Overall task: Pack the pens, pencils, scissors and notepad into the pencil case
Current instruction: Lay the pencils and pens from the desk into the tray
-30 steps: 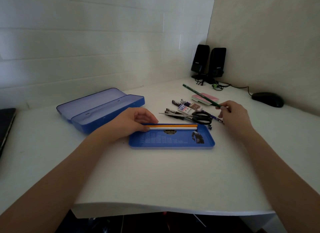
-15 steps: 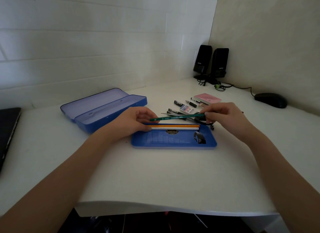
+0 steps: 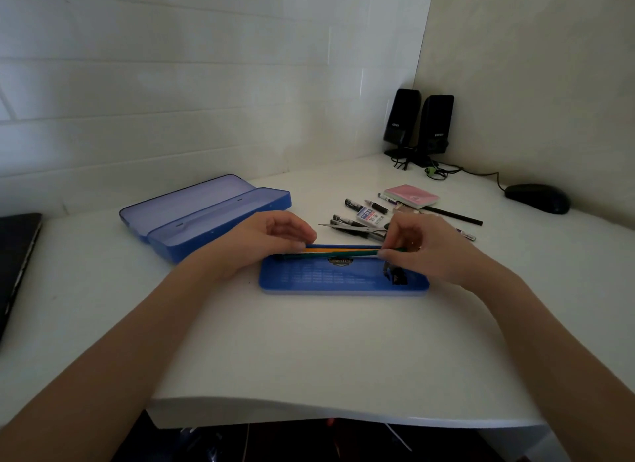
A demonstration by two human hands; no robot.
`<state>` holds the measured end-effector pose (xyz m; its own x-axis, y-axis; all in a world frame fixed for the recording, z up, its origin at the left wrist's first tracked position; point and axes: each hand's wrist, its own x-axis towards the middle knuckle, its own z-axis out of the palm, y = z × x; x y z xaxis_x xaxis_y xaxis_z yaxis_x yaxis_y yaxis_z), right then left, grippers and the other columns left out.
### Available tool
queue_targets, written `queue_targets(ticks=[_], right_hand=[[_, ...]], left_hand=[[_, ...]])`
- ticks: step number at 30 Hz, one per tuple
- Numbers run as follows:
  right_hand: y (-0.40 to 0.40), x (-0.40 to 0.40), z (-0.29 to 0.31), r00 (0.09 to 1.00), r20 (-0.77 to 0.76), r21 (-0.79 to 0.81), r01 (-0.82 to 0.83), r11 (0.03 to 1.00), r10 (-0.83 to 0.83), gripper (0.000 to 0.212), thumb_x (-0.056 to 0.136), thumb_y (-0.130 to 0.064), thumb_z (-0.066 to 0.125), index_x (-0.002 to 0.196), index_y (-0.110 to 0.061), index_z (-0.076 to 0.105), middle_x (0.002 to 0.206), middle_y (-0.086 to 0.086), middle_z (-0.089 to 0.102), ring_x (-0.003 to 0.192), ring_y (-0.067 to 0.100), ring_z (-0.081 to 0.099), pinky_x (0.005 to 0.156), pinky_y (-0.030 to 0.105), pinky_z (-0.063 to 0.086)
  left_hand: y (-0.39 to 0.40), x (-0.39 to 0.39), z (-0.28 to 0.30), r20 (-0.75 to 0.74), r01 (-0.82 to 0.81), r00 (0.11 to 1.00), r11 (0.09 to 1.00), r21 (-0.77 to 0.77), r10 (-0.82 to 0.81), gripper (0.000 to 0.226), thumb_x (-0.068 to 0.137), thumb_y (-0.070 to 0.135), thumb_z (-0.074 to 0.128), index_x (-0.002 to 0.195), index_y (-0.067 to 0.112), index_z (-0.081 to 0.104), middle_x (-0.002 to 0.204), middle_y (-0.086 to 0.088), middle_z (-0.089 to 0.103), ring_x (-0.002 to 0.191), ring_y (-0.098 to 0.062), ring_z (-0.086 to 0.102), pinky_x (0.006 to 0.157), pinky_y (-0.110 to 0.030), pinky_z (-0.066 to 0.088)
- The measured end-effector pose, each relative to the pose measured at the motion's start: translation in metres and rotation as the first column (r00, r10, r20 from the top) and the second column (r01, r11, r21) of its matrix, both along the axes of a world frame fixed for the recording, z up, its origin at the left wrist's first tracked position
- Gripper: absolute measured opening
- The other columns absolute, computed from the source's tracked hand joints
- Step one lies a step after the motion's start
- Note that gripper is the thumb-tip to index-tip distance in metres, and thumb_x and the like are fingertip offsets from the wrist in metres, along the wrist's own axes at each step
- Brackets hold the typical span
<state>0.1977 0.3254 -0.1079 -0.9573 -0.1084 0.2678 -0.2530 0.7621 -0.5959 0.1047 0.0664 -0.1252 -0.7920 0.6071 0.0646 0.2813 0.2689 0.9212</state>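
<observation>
A blue inner tray (image 3: 343, 282) of the pencil case lies in front of me, with an orange pencil (image 3: 343, 249) along its far edge. My right hand (image 3: 422, 252) pinches a green pencil (image 3: 347, 254) by its right end and holds it low over the tray, next to the orange one. My left hand (image 3: 271, 241) rests at the tray's left end with curled fingers touching the pencils' ends. The open blue pencil case (image 3: 206, 214) sits behind at the left. Pens (image 3: 357, 207), the scissors (image 3: 347, 226), a black pencil (image 3: 453, 215) and a pink notepad (image 3: 410, 196) lie behind the tray.
Two black speakers (image 3: 417, 128) stand in the far corner with cables beside them. A black mouse (image 3: 537, 198) lies at the right by the wall. A dark laptop (image 3: 13, 255) edges in from the left. The white desk's front edge (image 3: 309, 417) runs below my arms.
My right hand lifted the green pencil from the pile, turned it level and brought it down to the tray beside the orange pencil. My left hand stayed at the tray's left end.
</observation>
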Motion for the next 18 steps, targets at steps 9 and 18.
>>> queue_targets(ticks=[9, 18], right_hand=[[-0.0063, -0.0073, -0.0081, 0.998, -0.048, 0.173, -0.029, 0.984, 0.038, 0.014, 0.075, -0.027, 0.076, 0.07, -0.02, 0.065, 0.075, -0.008, 0.065, 0.076, 0.005, 0.056, 0.066, 0.02, 0.047], [0.0002, -0.0092, -0.0081, 1.0, -0.023, 0.14, 0.016, 0.99, -0.013, 0.009, 0.078, -0.018, 0.075, 0.075, -0.022, 0.067, 0.073, -0.01, 0.064, 0.067, 0.003, 0.054, 0.061, 0.009, 0.042]], left_hand=[[-0.0019, 0.0006, 0.0007, -0.001, 0.031, 1.0, 0.998, -0.047, -0.031, 0.039, 0.073, -0.014, 0.069, 0.1, 0.013, 0.066, 0.11, 0.004, 0.07, 0.103, -0.001, 0.065, 0.082, -0.009, 0.048], [-0.0007, -0.0003, 0.0007, -0.002, 0.036, 0.999, 0.998, -0.055, -0.036, 0.039, 0.075, -0.016, 0.066, 0.098, 0.015, 0.066, 0.109, 0.004, 0.071, 0.101, -0.001, 0.066, 0.08, -0.009, 0.049]])
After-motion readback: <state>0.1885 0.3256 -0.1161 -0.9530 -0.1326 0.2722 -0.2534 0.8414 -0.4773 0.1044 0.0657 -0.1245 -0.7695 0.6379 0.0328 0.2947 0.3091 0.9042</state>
